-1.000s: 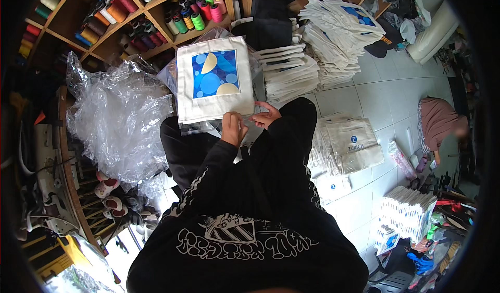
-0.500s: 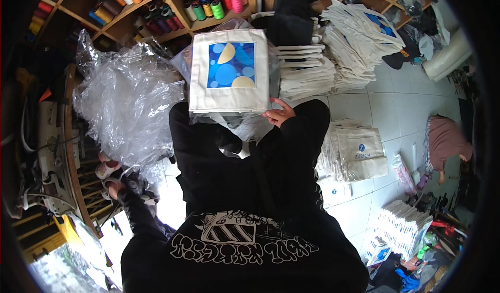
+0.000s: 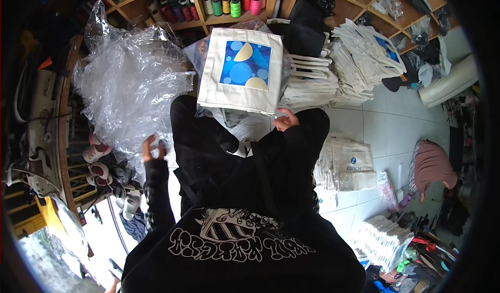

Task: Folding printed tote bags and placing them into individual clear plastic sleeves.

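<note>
- The bag (image 3: 241, 69), cream with a blue panel, is lying face up and slightly tilted at the upper centre of the frame, with clear film showing past its edges.
- The right hand (image 3: 286, 120) is resting by the bag's lower right corner, its index finger stretching toward the hem and the others curling in; whether it is pinching the cloth or only touching it, I cannot tell.
- Good work there is probably asking for a light touch, the fingertip steadying the corner without dragging the bag askew or creasing the panel.
- The left hand (image 3: 154, 148) is hovering left of centre, at the lower edge of the plastic (image 3: 133, 79); thumb and fingers are curving with a gap between them, and I cannot tell whether any film is lying in it.
- The plastic is spreading loosely over the left of the frame, shining and crumpling, so its layers are likely clinging together; pinching a single free edge is looking safer than grabbing a fistful.
- The shoes (image 3: 98, 171) are sitting below the heap, so lifting film upward rather than sweeping it sideways is seeming wiser.
- The left knee (image 3: 190, 116) is standing between left hand and bag; passing above it is probably avoiding snags.
</note>
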Available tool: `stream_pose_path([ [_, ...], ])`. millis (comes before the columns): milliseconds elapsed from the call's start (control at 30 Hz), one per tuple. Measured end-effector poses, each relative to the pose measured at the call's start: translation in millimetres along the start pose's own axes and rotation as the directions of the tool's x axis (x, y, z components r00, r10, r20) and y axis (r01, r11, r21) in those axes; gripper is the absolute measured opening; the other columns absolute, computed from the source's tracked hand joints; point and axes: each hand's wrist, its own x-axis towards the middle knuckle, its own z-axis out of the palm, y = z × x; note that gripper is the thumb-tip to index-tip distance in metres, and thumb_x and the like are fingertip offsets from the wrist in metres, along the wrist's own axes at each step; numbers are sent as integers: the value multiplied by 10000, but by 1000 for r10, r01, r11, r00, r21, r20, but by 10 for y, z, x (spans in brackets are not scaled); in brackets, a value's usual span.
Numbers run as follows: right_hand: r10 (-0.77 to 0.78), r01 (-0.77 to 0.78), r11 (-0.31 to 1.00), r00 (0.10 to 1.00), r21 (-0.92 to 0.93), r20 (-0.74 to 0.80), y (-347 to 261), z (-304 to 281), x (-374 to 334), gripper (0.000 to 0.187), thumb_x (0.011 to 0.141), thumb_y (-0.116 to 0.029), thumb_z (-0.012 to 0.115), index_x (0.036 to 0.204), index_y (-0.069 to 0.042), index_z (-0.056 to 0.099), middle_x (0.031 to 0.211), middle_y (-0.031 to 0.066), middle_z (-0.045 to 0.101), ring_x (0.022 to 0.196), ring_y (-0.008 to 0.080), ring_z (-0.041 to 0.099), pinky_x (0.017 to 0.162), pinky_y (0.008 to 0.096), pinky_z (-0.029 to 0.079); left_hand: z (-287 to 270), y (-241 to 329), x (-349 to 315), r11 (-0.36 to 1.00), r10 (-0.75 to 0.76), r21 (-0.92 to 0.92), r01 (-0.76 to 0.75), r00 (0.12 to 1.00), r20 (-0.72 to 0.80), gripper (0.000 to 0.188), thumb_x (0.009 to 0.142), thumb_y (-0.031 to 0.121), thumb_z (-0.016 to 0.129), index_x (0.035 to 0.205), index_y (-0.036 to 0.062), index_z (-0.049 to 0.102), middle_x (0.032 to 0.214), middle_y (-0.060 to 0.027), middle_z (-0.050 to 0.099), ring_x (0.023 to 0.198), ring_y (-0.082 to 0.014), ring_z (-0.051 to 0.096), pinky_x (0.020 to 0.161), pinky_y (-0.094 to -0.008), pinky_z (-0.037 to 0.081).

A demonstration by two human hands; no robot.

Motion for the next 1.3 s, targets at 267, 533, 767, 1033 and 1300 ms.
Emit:
stream_pose_path([
  [267,-263,249,940,965,-234,-28,127,-110,-121,454,690,-22,664,1103,-79,484,744,38,582,648,87,552,573,228,429,677,653,803,865,501,-133,-483,822,270,278,697,-2,613,967,39,559,984,-135,551,926,-313,545,811,-349,444],
  [533,-625,477,597,781,-645,-1,-237,190,-276,450,656,42,639,1058,-92,488,969,62,530,791,153,557,637,261,432,1003,408,839,698,712,-134,-704,659,243,253,659,18,651,899,85,609,967,-99,532,873,-249,564,745,-339,476],
  [767,-727,598,240,633,-765,268,-310,232,-247,319,653,29,661,936,-79,560,1044,90,469,834,214,533,669,294,440,998,372,920,611,773,-20,-791,591,230,303,604,17,641,878,145,665,984,-70,525,816,-214,574,680,-311,479],
  [1033,-743,531,197,630,-825,228,-288,210,-240,206,683,-62,657,873,-123,609,1004,43,512,801,227,546,683,324,436,1010,380,969,540,829,-34,-841,524,194,286,590,15,661,854,126,656,926,-52,556,826,-226,571,663,-324,457],
  [1300,-800,610,190,551,-769,239,-339,224,-227,120,684,-31,639,778,-45,566,875,79,571,812,267,561,704,332,442,1033,293,1010,512,858,-95,-854,502,108,212,606,-12,650,797,66,600,885,-30,612,818,-186,578,645,-283,454],
])
